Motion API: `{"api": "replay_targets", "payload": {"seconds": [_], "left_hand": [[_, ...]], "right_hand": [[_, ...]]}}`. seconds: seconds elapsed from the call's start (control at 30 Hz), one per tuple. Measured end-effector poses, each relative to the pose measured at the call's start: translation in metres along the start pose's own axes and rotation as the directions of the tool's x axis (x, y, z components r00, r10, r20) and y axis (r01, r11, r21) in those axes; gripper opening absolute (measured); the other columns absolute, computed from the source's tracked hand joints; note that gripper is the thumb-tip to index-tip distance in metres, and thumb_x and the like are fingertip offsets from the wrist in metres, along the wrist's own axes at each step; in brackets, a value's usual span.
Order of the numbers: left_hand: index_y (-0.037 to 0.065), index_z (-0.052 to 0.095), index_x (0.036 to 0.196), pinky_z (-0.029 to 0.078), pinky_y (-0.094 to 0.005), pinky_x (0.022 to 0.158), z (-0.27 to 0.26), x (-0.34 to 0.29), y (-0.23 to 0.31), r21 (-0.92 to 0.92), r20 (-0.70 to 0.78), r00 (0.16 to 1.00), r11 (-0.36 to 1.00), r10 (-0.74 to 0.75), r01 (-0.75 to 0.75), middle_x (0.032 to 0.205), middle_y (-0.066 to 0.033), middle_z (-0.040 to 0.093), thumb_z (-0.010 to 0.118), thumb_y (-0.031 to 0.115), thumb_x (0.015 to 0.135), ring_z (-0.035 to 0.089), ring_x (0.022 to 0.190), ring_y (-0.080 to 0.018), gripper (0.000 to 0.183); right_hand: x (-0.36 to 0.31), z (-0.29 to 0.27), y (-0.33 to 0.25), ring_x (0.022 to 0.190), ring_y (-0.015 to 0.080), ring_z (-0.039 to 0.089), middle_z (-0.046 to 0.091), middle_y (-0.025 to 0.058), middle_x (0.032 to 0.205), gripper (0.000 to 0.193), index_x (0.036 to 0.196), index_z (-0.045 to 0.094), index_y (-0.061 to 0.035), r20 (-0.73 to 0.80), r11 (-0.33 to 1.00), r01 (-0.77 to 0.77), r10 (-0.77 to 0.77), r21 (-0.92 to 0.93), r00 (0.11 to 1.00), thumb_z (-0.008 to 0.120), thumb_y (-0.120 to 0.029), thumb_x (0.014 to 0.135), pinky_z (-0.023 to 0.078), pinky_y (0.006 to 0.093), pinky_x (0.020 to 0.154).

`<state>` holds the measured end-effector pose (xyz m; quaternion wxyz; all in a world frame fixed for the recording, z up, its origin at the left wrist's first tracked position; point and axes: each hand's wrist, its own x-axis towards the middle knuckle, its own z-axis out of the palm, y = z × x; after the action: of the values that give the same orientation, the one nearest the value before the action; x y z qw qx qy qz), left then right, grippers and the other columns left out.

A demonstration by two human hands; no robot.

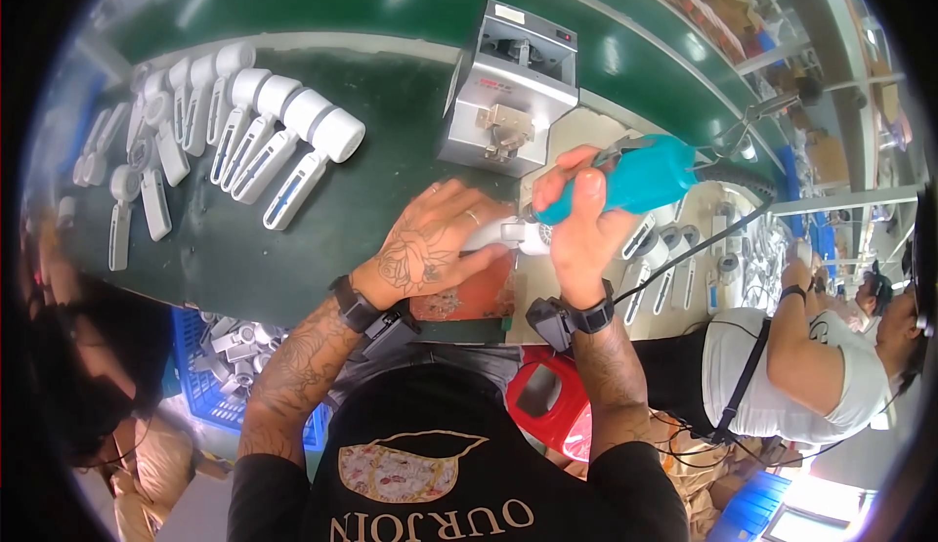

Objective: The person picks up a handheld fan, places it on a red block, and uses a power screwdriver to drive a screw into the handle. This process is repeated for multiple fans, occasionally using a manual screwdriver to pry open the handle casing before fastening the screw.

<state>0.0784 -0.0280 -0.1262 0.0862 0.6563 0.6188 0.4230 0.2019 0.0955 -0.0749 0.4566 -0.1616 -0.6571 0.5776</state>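
My left hand (430, 239) is closed around a white handheld fan (489, 236), which lies low over an orange-red mat (464, 300) near the bench's front edge. Gripped in my right hand (586, 220) is a teal electric screwdriver (653, 181), tilted, its front end pointing down and left to the fan's round end. Whether the bit touches the fan cannot be made out behind my fingers. Just beyond both hands stands a grey metal screw feeder (508, 93).
White handheld fans (337, 134) lie in rows at the left, and several more (669, 264) at the right. The screwdriver's black cable (689, 256) crosses the right side. A blue crate (200, 391) of white parts, a red stool (576, 410) and a co-worker (772, 366) are nearby.
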Motion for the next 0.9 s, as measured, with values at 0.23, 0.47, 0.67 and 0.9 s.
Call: {"api": "replay_targets", "payload": {"seconds": [0.23,0.47,0.67,0.9], "left_hand": [[0.01,0.065,0.12,0.047,-0.0427,0.09,0.002,0.001,-0.002,0.051,-0.002,1.0,0.998,0.028,-0.028,0.102,-0.008,0.062,0.072,0.024,0.083,0.057,0.096,-0.0302,0.039],[0.01,0.067,0.112,0.045,-0.0431,0.093,-0.001,0.003,0.001,0.048,0.051,0.997,0.998,-0.053,0.051,0.111,-0.006,0.064,0.074,0.027,0.083,0.058,0.104,-0.0297,0.034],[0.011,0.064,0.12,0.047,-0.0422,0.09,0.0,0.0,-0.001,0.039,-0.007,1.0,0.999,0.015,-0.014,0.104,-0.0076,0.062,0.071,0.026,0.084,0.057,0.098,-0.0298,0.04],[0.012,0.065,0.121,0.044,-0.0437,0.099,-0.001,-0.003,0.001,0.023,0.017,0.999,0.999,-0.045,0.044,0.12,-0.0062,0.057,0.072,0.025,0.082,0.057,0.11,-0.0292,0.042]], "right_hand": [[-0.005,-0.003,0.012,0.062,0.0178,0.055,0.054,0.007,0.07,0.041,0.095,0.051,0.0002,0.037,0.998,-0.05,0.049,0.025,0.998,0.058,-0.04,0.101,0.046,0.0317,0.057],[-0.001,0.0,0.016,0.061,0.0171,0.054,0.053,0.0064,0.068,0.038,0.091,0.051,-0.0009,0.038,0.998,-0.049,0.047,0.041,0.998,0.056,-0.037,0.103,0.045,0.0316,0.057],[0.014,0.007,0.001,0.063,0.0159,0.056,0.055,0.0053,0.07,0.035,0.098,0.056,0.0,-0.013,0.996,-0.086,0.086,-0.02,0.996,0.053,-0.034,0.104,0.045,0.0301,0.057],[0.061,0.043,0.015,0.061,0.0129,0.057,0.058,0.0042,0.07,0.028,0.101,0.057,-0.0002,-0.063,0.99,0.13,-0.132,-0.048,0.989,0.055,-0.028,0.103,0.044,0.0271,0.055]]}}
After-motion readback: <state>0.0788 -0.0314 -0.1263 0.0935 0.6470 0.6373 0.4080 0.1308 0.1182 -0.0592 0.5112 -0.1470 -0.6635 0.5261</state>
